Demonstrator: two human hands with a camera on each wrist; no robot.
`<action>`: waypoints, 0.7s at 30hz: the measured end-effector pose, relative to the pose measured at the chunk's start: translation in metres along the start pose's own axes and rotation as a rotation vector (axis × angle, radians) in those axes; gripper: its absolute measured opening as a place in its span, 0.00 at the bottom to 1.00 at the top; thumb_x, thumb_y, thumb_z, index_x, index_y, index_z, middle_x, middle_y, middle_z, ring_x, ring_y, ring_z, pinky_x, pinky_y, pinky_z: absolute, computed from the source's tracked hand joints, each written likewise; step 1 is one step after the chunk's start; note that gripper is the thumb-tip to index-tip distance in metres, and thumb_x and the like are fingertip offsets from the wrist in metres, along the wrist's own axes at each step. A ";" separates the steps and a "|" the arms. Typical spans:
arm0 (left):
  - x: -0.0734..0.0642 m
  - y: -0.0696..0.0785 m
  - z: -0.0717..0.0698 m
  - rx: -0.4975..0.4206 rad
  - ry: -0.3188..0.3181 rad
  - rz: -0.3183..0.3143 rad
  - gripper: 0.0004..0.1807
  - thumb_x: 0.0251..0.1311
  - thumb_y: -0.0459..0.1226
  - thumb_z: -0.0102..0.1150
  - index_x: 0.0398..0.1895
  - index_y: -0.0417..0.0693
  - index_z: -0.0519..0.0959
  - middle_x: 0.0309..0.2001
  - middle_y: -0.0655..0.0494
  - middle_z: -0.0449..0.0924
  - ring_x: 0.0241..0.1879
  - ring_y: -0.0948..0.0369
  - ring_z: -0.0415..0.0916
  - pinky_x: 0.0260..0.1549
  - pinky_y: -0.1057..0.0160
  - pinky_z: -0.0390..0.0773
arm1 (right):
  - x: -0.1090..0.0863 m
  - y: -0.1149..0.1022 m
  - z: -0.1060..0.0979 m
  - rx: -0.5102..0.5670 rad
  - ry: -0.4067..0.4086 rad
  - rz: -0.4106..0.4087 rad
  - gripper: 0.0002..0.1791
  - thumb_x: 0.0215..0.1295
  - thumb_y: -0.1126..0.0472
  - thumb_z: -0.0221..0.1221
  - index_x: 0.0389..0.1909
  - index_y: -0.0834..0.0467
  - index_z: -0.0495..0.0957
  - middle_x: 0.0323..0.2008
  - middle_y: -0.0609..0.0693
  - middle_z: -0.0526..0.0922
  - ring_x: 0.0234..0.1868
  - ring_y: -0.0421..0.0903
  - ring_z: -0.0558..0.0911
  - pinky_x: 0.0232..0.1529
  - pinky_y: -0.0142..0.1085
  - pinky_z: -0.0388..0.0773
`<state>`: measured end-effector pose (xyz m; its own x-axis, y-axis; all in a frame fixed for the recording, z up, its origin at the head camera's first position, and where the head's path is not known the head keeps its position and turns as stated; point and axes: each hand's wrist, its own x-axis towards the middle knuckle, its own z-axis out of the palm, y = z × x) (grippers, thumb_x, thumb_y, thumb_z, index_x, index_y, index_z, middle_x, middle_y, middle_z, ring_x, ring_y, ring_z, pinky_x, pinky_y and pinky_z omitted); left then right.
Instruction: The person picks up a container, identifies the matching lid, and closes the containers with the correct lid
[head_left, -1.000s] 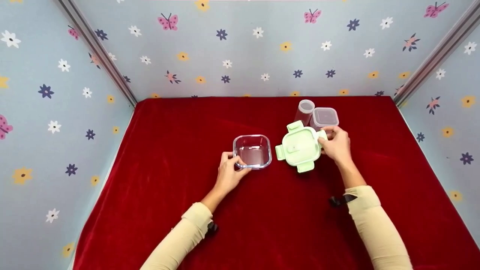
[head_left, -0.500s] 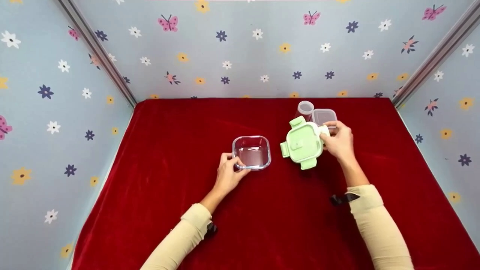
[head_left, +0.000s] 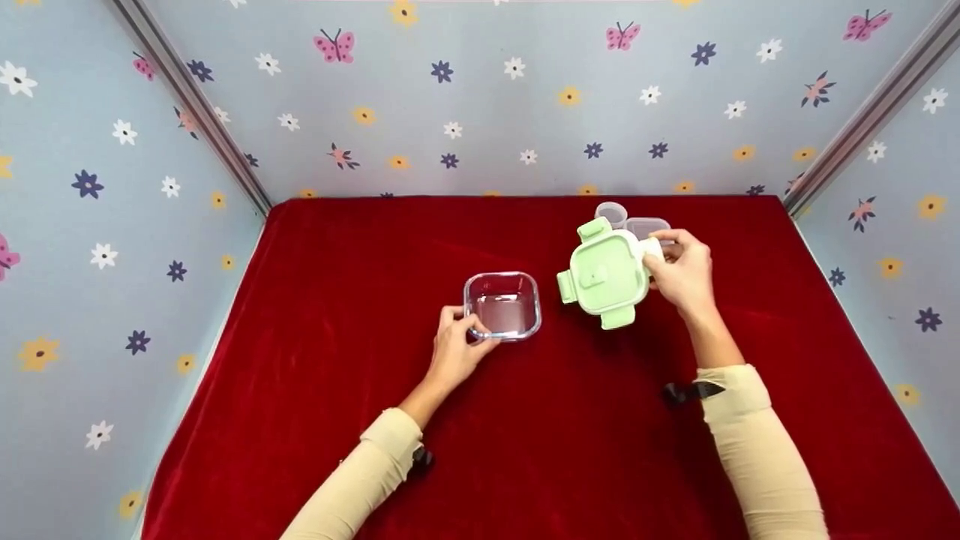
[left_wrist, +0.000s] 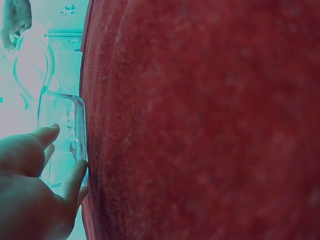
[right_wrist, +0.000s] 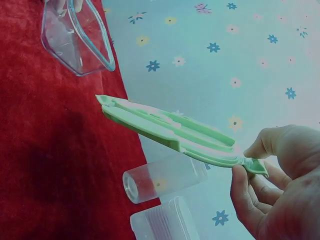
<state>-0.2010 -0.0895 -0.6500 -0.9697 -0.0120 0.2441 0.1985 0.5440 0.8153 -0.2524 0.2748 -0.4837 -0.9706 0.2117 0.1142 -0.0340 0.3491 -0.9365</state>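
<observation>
A square clear glass container [head_left: 502, 306] stands uncovered on the red cloth. My left hand [head_left: 455, 349] grips its near left corner, thumb and fingers on the rim and wall; the left wrist view shows this hand [left_wrist: 40, 180] against the glass. In my right hand [head_left: 686, 274] is a light green lid [head_left: 609, 271] with flaps on its sides, pinched by its right flap. The lid is held in the air, right of the container and apart from it. From the right wrist view, the lid [right_wrist: 170, 132] appears nearly edge-on, thumb on one face and fingers on the other.
Behind the lid stand a round clear plastic jar [head_left: 612, 214] and a squarish clear plastic box [head_left: 646, 226], both partly hidden by the lid and hand. Red cloth [head_left: 360, 285] covers the table. Flower-patterned walls [head_left: 487, 97] rise at the back and sides.
My right hand has raised the green lid and shifted it slightly away toward the back, covering more of the jar and box. The left hand and glass container have stayed in place.
</observation>
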 end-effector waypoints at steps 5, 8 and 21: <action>0.001 0.007 -0.003 0.013 0.010 0.010 0.14 0.52 0.40 0.88 0.29 0.51 0.85 0.62 0.41 0.80 0.63 0.42 0.84 0.63 0.41 0.86 | 0.000 0.003 0.001 0.065 -0.006 -0.005 0.22 0.65 0.76 0.64 0.61 0.72 0.83 0.30 0.38 0.88 0.27 0.35 0.86 0.23 0.33 0.89; 0.001 0.006 -0.004 0.022 0.011 0.025 0.13 0.53 0.41 0.88 0.28 0.53 0.86 0.64 0.41 0.80 0.66 0.42 0.83 0.66 0.42 0.85 | 0.000 0.005 0.000 0.095 -0.010 -0.007 0.22 0.66 0.76 0.63 0.62 0.73 0.82 0.32 0.41 0.89 0.27 0.34 0.86 0.23 0.32 0.89; 0.005 0.034 -0.029 0.016 0.001 0.007 0.21 0.53 0.49 0.82 0.45 0.51 0.86 0.74 0.32 0.75 0.73 0.34 0.78 0.69 0.32 0.82 | 0.001 -0.002 -0.003 0.137 -0.012 -0.014 0.24 0.68 0.76 0.62 0.65 0.74 0.80 0.32 0.31 0.89 0.28 0.34 0.87 0.22 0.28 0.86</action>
<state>-0.1954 -0.0953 -0.6063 -0.9680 -0.0089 0.2508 0.2034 0.5577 0.8047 -0.2521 0.2775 -0.4810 -0.9726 0.1962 0.1246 -0.0792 0.2242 -0.9713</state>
